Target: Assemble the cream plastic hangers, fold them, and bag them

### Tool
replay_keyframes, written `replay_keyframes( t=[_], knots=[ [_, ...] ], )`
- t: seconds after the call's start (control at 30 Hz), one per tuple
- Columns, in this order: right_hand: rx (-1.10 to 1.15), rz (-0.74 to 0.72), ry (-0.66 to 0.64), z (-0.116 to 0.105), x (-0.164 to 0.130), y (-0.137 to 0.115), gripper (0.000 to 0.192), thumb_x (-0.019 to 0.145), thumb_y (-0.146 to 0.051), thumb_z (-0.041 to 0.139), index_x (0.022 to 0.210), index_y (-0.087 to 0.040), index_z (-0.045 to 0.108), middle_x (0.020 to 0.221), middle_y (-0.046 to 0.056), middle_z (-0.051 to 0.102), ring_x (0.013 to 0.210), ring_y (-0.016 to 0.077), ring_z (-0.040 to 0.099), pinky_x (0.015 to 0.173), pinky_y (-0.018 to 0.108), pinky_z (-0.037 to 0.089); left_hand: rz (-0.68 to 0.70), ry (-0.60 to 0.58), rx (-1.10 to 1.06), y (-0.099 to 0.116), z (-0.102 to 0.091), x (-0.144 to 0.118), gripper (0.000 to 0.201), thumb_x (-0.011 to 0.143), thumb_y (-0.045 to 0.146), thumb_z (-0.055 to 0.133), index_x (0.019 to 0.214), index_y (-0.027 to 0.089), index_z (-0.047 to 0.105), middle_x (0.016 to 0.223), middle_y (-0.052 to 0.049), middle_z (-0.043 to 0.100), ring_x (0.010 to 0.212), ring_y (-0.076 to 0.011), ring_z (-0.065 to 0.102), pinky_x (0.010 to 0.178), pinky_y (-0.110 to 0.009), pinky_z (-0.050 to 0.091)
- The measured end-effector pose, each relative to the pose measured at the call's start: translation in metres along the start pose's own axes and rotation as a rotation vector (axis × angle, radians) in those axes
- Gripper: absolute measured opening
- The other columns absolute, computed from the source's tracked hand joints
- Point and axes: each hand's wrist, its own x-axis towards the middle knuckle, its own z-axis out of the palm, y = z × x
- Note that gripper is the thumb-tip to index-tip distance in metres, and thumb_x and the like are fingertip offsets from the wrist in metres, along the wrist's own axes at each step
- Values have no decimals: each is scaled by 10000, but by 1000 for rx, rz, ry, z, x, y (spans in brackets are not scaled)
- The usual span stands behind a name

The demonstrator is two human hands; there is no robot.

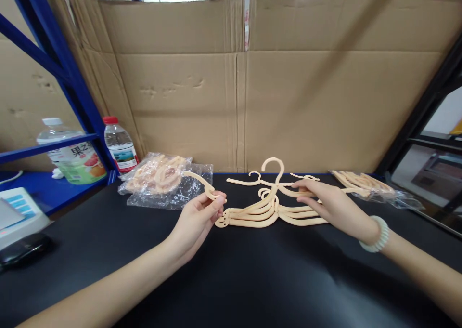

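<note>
My left hand (200,217) pinches a curved beige piece (198,177) between thumb and fingers; its lower end is partly covered by the fingertips. On the right, my right hand (334,207) has its thumb and fingers closed around one arm of a beige clothes hanger (273,163), whose hook points up. Beneath that hanger lies a stack of similar hangers (252,217) on the black tabletop, its right end partly behind my right hand. More loose beige hanger parts (243,181) lie behind the stack.
Clear plastic bags of beige pieces lie at left (162,174) and right (364,181). Two bottles (121,147) (74,154) stand by the blue rack (77,97). A white device (21,212) and a black object (25,251) sit at left. A cardboard wall (180,101) closes the back.
</note>
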Motion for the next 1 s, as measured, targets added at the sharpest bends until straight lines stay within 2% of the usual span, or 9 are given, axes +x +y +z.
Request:
replay_keyframes(
  t=[0.2, 0.33, 0.5, 0.57, 0.77, 1.0],
  knots=[
    [37, -51, 74, -3, -13, 1, 202, 977, -277, 441, 1109, -215, 580, 1014, 81, 677, 901, 199, 650, 757, 315, 520, -17, -31, -24, -5, -1, 2, 234, 685, 265, 843, 818, 141, 695, 712, 15, 554, 661, -76, 484, 654, -185, 436],
    [49, -70, 132, -1, -18, 2, 184, 967, -256, 466, 1106, -222, 581, 1034, 74, 693, 888, 188, 666, 742, 294, 532, -63, -114, -49, -6, 0, 1, 193, 744, 281, 804, 799, 151, 672, 699, 15, 535, 659, -80, 468, 647, -192, 425],
    [83, -90, 123, 5, -21, 3, 163, 960, -246, 476, 1072, -241, 594, 958, 51, 696, 831, 184, 676, 706, 288, 542, -180, -171, -119, -1, 5, -5, 166, 773, 278, 779, 802, 179, 650, 952, -4, 575, 841, -122, 536, 756, -255, 455],
    [88, -101, 148, 6, -22, 3, 165, 958, -236, 482, 1083, -257, 588, 941, 38, 692, 810, 178, 676, 704, 286, 541, -209, -185, -138, 2, 7, -6, 161, 771, 264, 780, 809, 186, 644, 1008, -7, 572, 878, -135, 548, 750, -263, 460],
    [70, -102, 175, 6, -23, 1, 179, 954, -255, 486, 1076, -285, 613, 912, 27, 699, 784, 183, 684, 702, 291, 550, -249, -259, -193, 1, 4, -6, 156, 785, 240, 766, 814, 168, 631, 909, -18, 572, 764, -112, 550, 717, -258, 477],
    [30, -148, 234, 8, -24, -4, 180, 936, -190, 510, 1062, -272, 609, 947, 29, 704, 817, 185, 683, 734, 293, 542, -269, -241, -218, -3, 4, -5, 179, 741, 206, 799, 767, 136, 636, 792, -23, 593, 720, -113, 569, 735, -241, 483]
  ],
)
